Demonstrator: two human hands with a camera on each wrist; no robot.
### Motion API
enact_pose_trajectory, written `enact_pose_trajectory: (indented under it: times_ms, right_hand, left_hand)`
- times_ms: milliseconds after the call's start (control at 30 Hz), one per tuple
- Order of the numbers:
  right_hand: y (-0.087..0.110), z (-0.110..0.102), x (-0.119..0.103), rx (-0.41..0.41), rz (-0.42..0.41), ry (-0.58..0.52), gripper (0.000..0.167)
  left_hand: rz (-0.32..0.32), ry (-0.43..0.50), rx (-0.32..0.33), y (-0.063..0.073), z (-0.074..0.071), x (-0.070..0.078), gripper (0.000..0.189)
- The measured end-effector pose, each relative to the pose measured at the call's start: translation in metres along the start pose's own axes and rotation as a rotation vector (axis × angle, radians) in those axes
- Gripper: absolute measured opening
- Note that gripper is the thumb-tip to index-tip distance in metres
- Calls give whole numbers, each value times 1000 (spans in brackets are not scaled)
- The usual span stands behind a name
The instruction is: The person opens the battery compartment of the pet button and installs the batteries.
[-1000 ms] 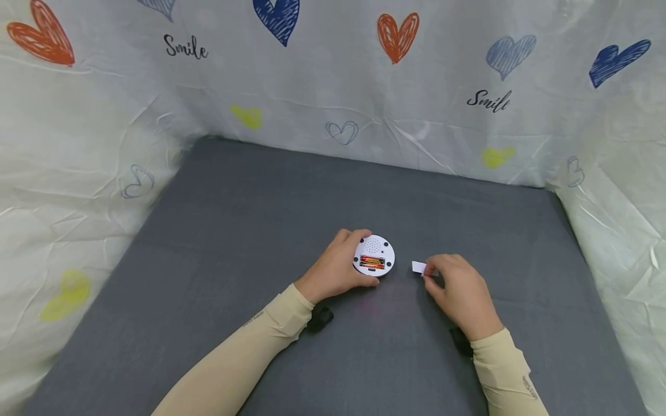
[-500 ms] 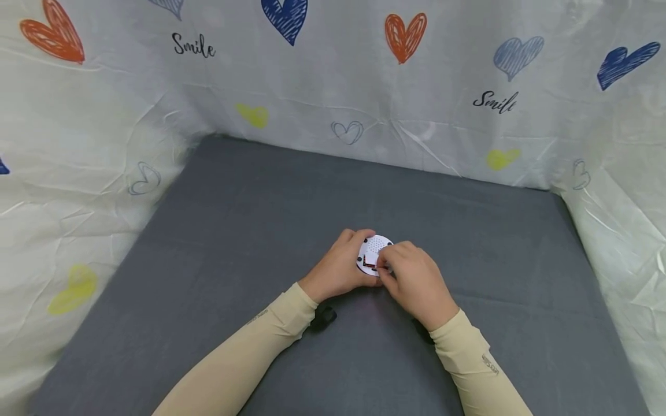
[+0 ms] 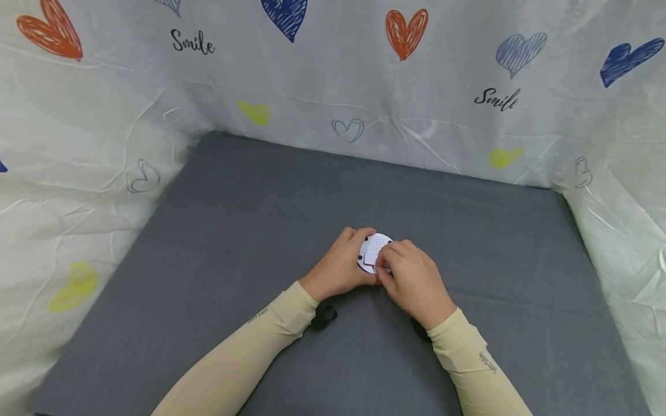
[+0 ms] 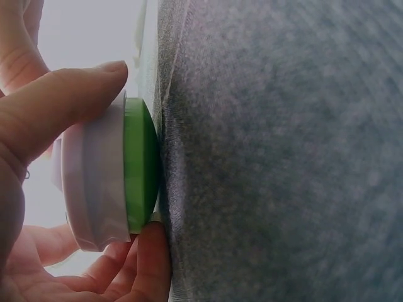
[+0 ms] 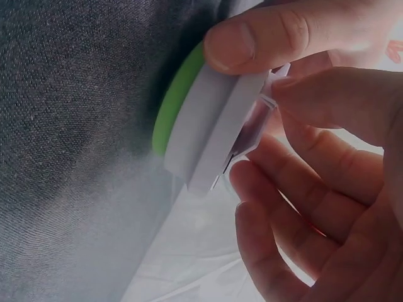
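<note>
In the head view, my left hand (image 3: pixel 340 263) grips a round white buzzer (image 3: pixel 377 242) by its edge, thumb and fingers on opposite sides. Its back, dotted with speaker holes, faces up. The green domed face (image 4: pixel 141 167) is down against the cloth in the left wrist view. My right hand (image 3: pixel 415 280) pinches a small white battery cover (image 3: pixel 370 259) between thumb and forefinger, over the battery slot. A dark reddish line shows along the cover's lower edge; the batteries are otherwise hidden. In the right wrist view, the cover (image 5: pixel 257 123) stands slightly tilted off the back.
A dark grey cloth (image 3: pixel 281 196) covers the table under both hands. White sheeting (image 3: pixel 312 75) printed with hearts hangs behind and at both sides. A black wrist camera (image 3: pixel 324 318) sits under the left wrist.
My right hand has brought the battery cover leftward from beside the buzzer onto its back. The cover has settled lower over the batteries, which showed fully before. The left hand keeps its grip.
</note>
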State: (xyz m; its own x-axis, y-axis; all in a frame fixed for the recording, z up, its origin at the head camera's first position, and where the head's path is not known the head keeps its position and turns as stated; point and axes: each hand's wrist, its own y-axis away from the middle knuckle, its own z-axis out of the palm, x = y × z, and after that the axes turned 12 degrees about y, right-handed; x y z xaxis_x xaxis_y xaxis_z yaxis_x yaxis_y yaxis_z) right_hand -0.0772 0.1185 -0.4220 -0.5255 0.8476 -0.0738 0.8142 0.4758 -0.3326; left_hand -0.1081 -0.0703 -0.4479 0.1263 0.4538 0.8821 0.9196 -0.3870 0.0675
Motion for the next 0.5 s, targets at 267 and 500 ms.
enact_pose_trajectory:
  times_ms: [267,500]
  right_hand:
    - [-2,0,1,-15,-8,4,13]
    - [-3,1,2,-17,9,-20,12]
  left_hand:
    - [13,-8,2,0,1,-2,95]
    - [19,-16,10,0,1,-1,93]
